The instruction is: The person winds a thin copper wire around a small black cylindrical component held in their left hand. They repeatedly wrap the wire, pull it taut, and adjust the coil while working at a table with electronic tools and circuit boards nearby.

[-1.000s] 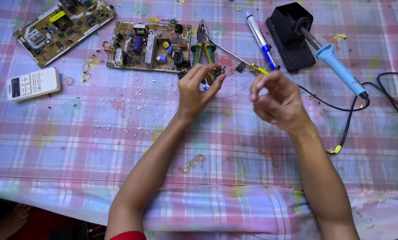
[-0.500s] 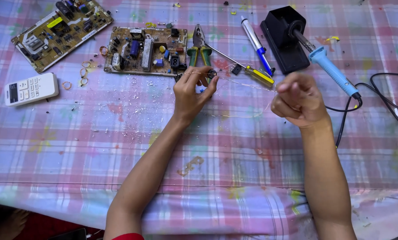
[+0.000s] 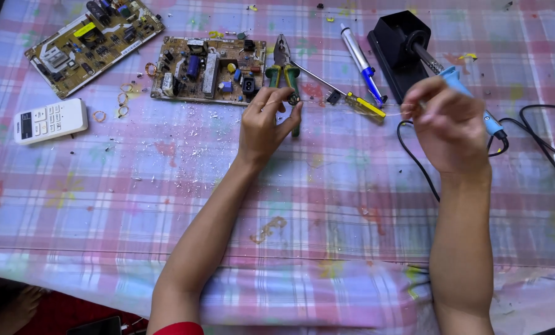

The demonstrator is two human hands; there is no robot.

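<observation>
Left hand: the left hand [image 3: 266,124] is near the middle of the table, fingers pinched narrow around a small dark round part [image 3: 293,98].
Right hand: the right hand [image 3: 448,124] is over to the right, fingers curled close and pinching the other end of a thin wire [image 3: 352,106].
Thin wire: it runs tight between the two hands, just above the cloth. It is very fine and hard to see.
Table: a pink and blue checked cloth [image 3: 104,205] covers it, with small white crumbs on it.
Far side: green-handled pliers [image 3: 284,65] lie just beside the left hand, next to a brown circuit board [image 3: 206,69].
Far left: a second circuit board [image 3: 91,43] and a white remote [image 3: 49,120].
Far right: a blue soldering iron [image 3: 470,102] is partly behind the right hand, beside a black stand [image 3: 398,46].
Middle far: a yellow screwdriver [image 3: 358,102] and a blue and white pen [image 3: 361,62].
</observation>
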